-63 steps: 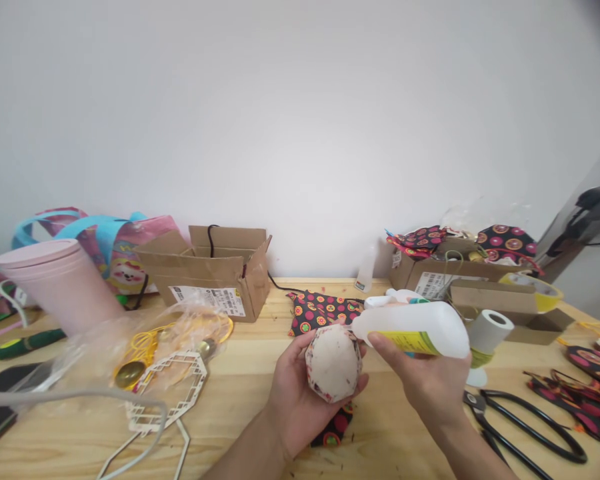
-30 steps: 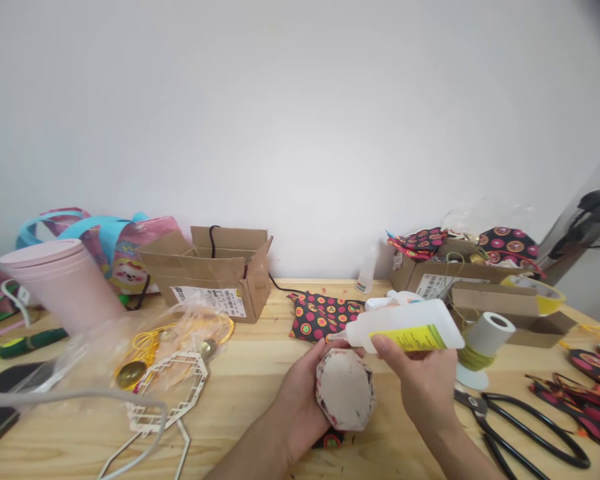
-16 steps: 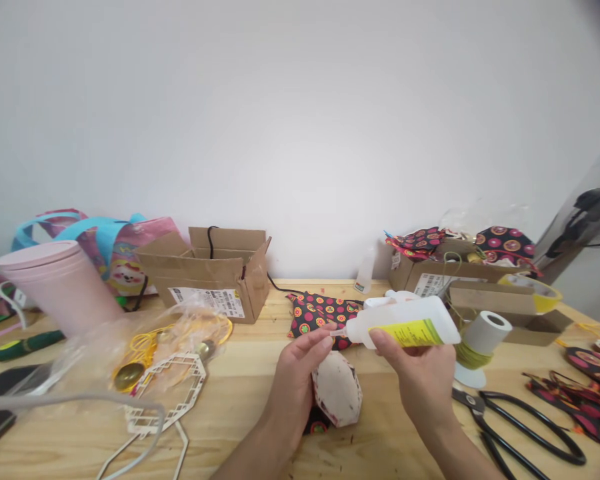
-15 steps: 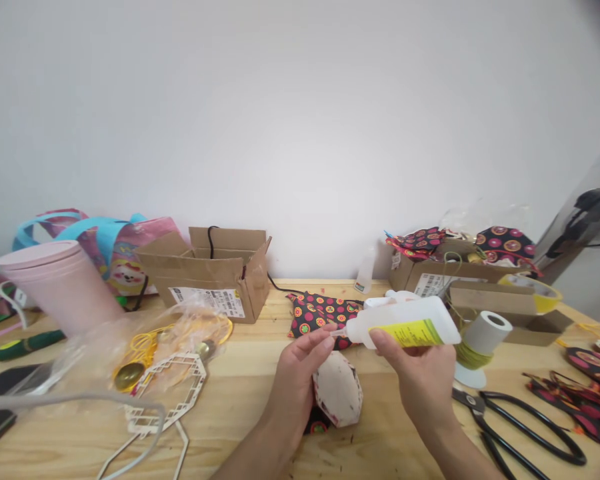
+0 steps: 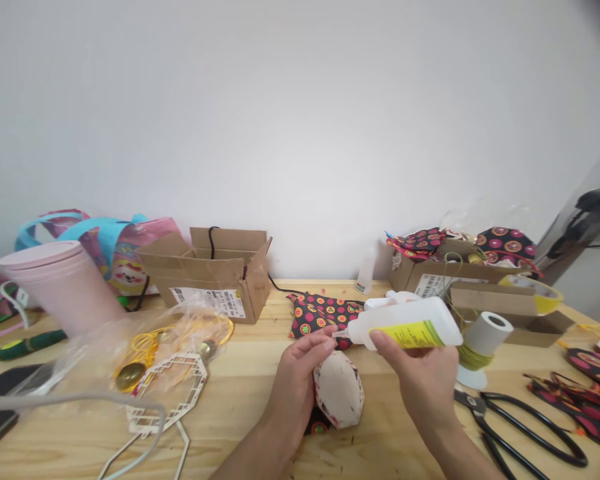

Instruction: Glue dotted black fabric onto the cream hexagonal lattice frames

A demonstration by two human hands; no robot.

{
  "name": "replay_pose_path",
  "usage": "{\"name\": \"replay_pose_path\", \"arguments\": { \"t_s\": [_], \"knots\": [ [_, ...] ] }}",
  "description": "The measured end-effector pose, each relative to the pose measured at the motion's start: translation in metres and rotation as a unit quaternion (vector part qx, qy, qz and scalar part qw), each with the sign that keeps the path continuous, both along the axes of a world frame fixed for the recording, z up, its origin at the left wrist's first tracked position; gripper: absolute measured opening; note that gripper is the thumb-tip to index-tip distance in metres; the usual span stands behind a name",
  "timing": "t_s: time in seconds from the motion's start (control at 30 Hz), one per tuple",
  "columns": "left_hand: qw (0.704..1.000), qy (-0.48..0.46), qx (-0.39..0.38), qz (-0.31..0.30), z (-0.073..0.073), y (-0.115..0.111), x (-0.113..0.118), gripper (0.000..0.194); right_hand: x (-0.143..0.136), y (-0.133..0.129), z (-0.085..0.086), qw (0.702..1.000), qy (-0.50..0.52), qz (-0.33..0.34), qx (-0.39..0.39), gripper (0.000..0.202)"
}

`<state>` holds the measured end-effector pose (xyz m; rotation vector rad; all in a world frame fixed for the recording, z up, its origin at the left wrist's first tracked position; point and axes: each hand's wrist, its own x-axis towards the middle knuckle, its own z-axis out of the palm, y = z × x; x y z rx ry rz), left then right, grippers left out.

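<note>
Cream octagon [image 5: 339, 390] edge, gap to right hand [image 5: 427, 375]

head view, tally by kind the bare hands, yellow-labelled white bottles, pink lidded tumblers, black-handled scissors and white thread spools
Bare left hand and right hand: 2
Yellow-labelled white plastic bottle: 1
Pink lidded tumbler: 1
Black-handled metal scissors: 1
White green-thread spool: 1
Total: 6

The bottle [image 5: 407, 323] is smooth, translucent plastic; the octagonal piece [image 5: 339, 390] looks matt, with a rough edge. The worktop [image 5: 240, 393] is smooth, grained wood. Towards its back edge, the left-hand box [image 5: 205, 280] is matt cardboard, the patterned bundle [image 5: 320, 312] cloth-like.
</note>
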<state>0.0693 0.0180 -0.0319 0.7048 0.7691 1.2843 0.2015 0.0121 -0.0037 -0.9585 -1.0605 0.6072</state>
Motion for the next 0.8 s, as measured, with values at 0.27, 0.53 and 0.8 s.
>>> {"name": "replay_pose_path", "arguments": {
  "t_s": [0.27,0.53,0.8],
  "knots": [
    [1.000,0.019,-0.010,0.012,0.0004,-0.0002,-0.0011,0.006,0.0061,0.0041,-0.0006,0.998,0.029,-0.060,0.021,0.037],
    [1.000,-0.009,-0.006,0.027,0.0002,-0.0003,-0.0026,0.014,0.0042,0.0023,-0.0005,0.999,0.035,-0.040,0.013,0.043],
    [0.997,-0.063,-0.034,0.024,0.0018,0.0018,-0.0042,0.019,0.0045,0.0022,0.0006,0.998,0.050,-0.026,0.008,0.035]
  ]
}}
